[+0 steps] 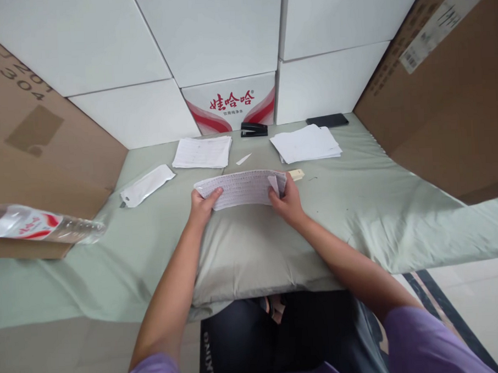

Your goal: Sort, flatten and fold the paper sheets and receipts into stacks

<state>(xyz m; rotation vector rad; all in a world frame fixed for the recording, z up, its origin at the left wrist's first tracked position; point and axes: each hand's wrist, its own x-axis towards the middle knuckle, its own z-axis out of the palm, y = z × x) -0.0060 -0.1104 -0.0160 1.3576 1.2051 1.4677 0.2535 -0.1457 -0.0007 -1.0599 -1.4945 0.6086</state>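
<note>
A stack of written or printed paper sheets (pixel 244 188) is raised over the cloth-covered table, bowed slightly between my two hands. My left hand (pixel 203 205) grips its left end, thumb on top. At the right end, my right hand (pixel 288 201) pinches the sheets, and a small white paper flap (pixel 273 184) stands up beside the thumb. Just behind my right hand lies a cream-coloured block-like object (pixel 297 174), partly hidden. Beyond the sheets a small pointed paper scrap (pixel 243 159) rests on the cloth.
Two paper piles, left (pixel 202 153) and right (pixel 307 143), flank a black stapler (pixel 254 129). A black phone-like slab (pixel 327 120) is at the back. A white packet (pixel 148 185) and a water bottle (pixel 40 223) are leftward. White boxes (pixel 226 33) and cardboard cartons (pixel 447 106) enclose the table.
</note>
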